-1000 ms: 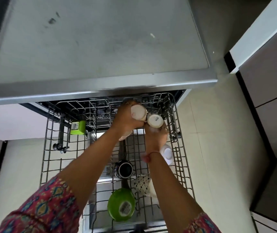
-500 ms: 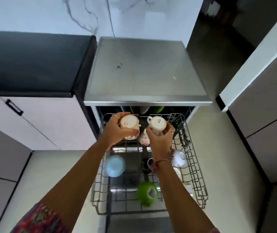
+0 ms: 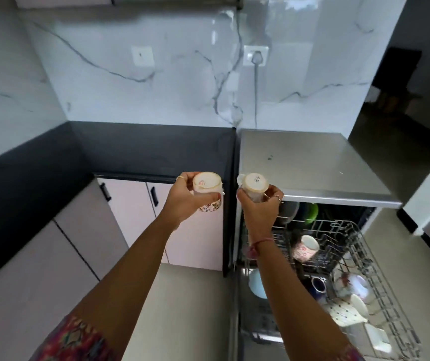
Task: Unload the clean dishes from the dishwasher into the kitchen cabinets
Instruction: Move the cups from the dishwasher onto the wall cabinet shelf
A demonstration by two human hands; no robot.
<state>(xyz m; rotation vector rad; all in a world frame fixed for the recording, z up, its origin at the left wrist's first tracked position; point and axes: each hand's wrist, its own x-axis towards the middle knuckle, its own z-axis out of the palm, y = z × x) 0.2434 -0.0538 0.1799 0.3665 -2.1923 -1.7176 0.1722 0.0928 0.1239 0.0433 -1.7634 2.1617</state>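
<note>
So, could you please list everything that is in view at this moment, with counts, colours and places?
Floral cup: one, white, upside down in left hand.
Second cup: one, cream, upside down in right hand.
Dishwasher rack: one, grey wire, pulled out at right.
Pink floral cup: one, on the rack.
Blue bowl: one, rack's left edge.
Counter: one, black, left of the dishwasher.
Cabinet doors: pale pink, below the counter.
Left hand: grips floral cup.
Right hand: grips second cup.

The right arm (image 3: 273, 269) is hiding part of the rack (image 3: 380, 295); blur is smearing the dishes (image 3: 349, 311) there, and the dishwasher's interior is lying in shadow.
</note>
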